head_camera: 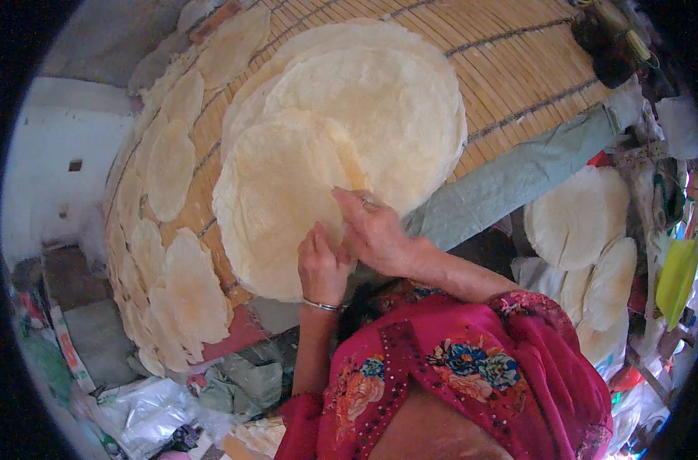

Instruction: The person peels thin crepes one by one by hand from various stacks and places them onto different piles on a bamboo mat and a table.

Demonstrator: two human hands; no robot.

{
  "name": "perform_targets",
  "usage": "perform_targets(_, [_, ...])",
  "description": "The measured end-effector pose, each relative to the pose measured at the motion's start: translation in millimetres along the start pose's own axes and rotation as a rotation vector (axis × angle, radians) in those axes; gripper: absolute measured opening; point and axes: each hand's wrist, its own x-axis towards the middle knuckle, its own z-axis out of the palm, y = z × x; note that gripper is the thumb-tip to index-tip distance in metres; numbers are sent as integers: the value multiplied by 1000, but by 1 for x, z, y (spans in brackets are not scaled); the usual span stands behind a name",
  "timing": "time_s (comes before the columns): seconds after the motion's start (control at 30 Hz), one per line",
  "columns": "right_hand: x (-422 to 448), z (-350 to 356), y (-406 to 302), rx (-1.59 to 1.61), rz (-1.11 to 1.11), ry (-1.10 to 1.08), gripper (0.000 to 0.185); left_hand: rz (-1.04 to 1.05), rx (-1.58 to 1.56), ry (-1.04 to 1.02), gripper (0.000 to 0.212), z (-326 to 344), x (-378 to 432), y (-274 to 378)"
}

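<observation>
A thin, pale round flatbread (274, 195) lies on the near left of a stack of similar flatbreads (377, 98), overlapping it. My right hand (377, 230) pinches its right edge between thumb and fingers, where the layers show a folded or raised rim. Just left of it and almost touching, my left hand (324, 261), with a silver bangle at the wrist, grips the near right part of the same edge. The fingertips partly cover the edge, so how many layers they hold is hidden. Under the stack is a slatted mat (521, 63) bound with dark cord.
Smaller flatbreads (170, 172) overlap along the mat's left side. A grey-green cloth roll (510, 178) runs along its near right edge. More flatbreads (573, 224) are piled at the right, near a yellow-green sheet (676, 282). Crumpled clear plastic (153, 408) lies at lower left.
</observation>
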Motion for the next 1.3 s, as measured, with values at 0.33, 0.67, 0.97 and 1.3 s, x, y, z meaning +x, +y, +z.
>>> perform_targets(0.33, [-8, 18, 27, -7, 28, 251, 41, -357, -450, 295, 17, -79, 17, -53])
perform_targets(0.67, [14, 37, -2, 416, 448, 119, 32, -165, -288, 92, 12, -76, 29, -44])
perform_targets(0.97, [7, 68, 45, 305, 503, 180, 9, -411, -788, -84, 29, -53, 35, -123])
perform_targets(1.3, [8, 65, 77, 458, 651, 209, 3, -641, -927, 226, 37, -248, 19, -245])
